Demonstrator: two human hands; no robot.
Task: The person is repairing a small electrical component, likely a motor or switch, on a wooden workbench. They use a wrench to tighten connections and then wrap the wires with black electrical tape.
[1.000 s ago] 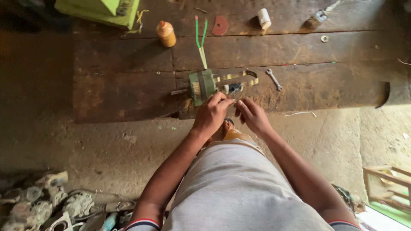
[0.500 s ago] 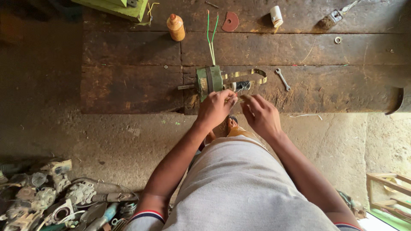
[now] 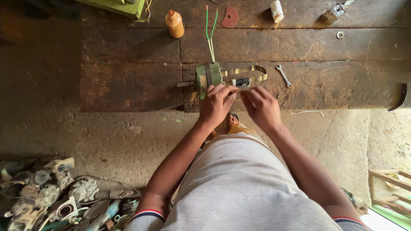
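Note:
A small green electric motor (image 3: 208, 76) with a shaft sticking out to the left lies on a dark wooden bench (image 3: 128, 72). Two green wires (image 3: 209, 30) run up from it, and a curved brass bracket (image 3: 252, 72) lies at its right side. My left hand (image 3: 217, 104) rests against the motor's near side, fingers pinched on a thin wire by the bracket. My right hand (image 3: 260, 107) is close beside it, fingers curled at the same spot. What the fingertips grip is too small to make out clearly.
On the bench sit an orange bottle (image 3: 174, 23), a white bottle (image 3: 277, 10), a red half-disc (image 3: 230, 17), a small spanner (image 3: 283, 75), a washer (image 3: 340, 34) and a green box (image 3: 122, 6). A heap of scrap motor parts (image 3: 51, 192) lies on the floor at lower left.
Both hands stay at the motor's right end, with the fingers shifting slightly. The view has drifted a little, so the bench sits more to the right in frame.

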